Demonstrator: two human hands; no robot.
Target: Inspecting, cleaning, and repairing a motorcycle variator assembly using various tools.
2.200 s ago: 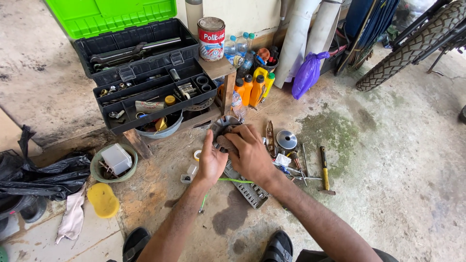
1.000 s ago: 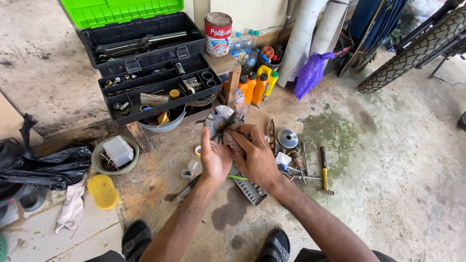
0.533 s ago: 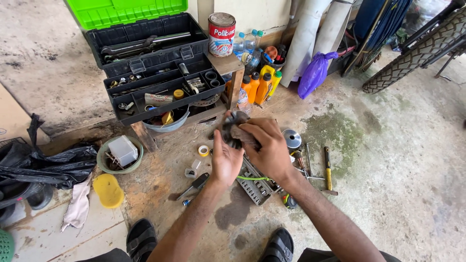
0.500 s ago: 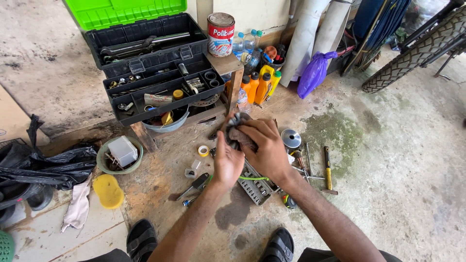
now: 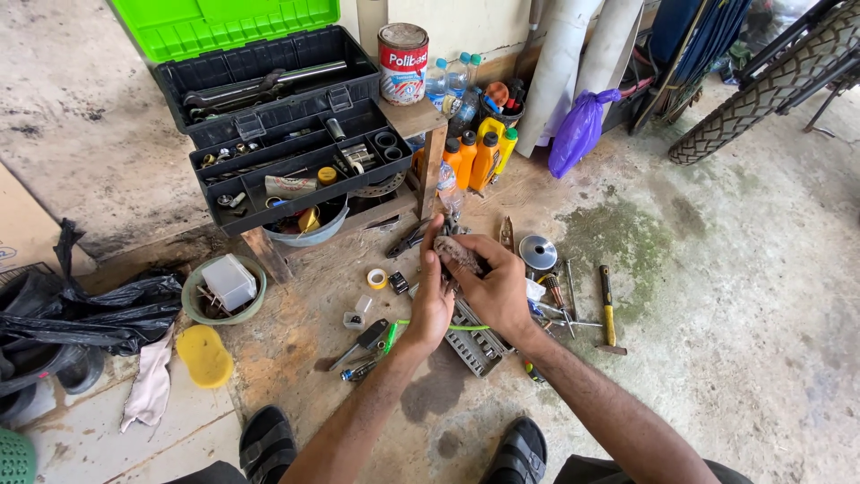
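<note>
Grey, grimy metal shows between the fingers: a small dull mechanical part (image 5: 457, 254) is clamped in the right hand (image 5: 495, 287), whose fingers curl over it from the three o'clock side. The left hand (image 5: 432, 300) presses flat against the part from nine o'clock, fingers straight and together, thumb side up. Both hands hover above the stained concrete floor (image 5: 717, 269), just past the person's black sandals (image 5: 265, 443).

Directly beneath the hands lies a grey ridged socket rail (image 5: 473, 339) with a thin green cable tie (image 5: 430, 325) across it. At nine o'clock from the hands sit a small roll of yellow tape (image 5: 377, 278) and grey pliers (image 5: 360, 341). At three o'clock lie a round silver metal disc (image 5: 537, 252) and a yellow-handled hammer (image 5: 608, 309), with loose bits between them.

Further out at eleven o'clock stands an open black plastic toolbox with a bright green lid (image 5: 269, 116), trays full of small hardware. At twelve o'clock, orange and yellow oil bottles (image 5: 479, 154) stand beside a red and white tin can (image 5: 402, 63). At nine o'clock, well apart, a green bowl holding a white plastic box (image 5: 224, 289) sits above a yellow sponge (image 5: 204, 355).
</note>
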